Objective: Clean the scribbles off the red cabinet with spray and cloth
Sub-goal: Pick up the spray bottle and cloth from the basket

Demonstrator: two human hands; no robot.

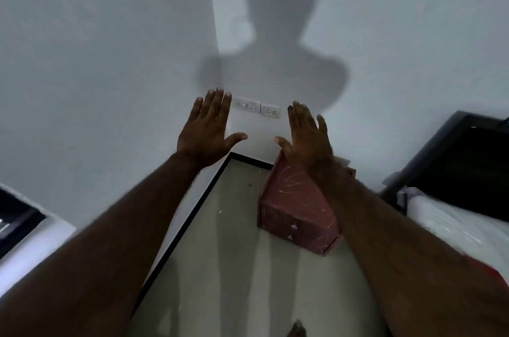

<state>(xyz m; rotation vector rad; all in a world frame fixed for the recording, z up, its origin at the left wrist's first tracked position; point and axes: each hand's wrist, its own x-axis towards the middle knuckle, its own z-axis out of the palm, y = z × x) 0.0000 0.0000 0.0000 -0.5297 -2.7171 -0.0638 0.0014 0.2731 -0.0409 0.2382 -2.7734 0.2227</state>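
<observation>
We are holding our left hand (205,131) and right hand (307,135) up, fingers spread wide and gripping nothing, above the scribbled red cabinet (296,212) standing on the floor (234,267).

Right hand (305,138) hid red cabinet (297,199) top rear; bed (454,226) cut off by right edge; scribbles (296,181) blurred.

Bare floor (228,226) is left open between the red cabinet (292,199) and the left wall (96,88). The right side is closed off by the bed (454,229).
</observation>
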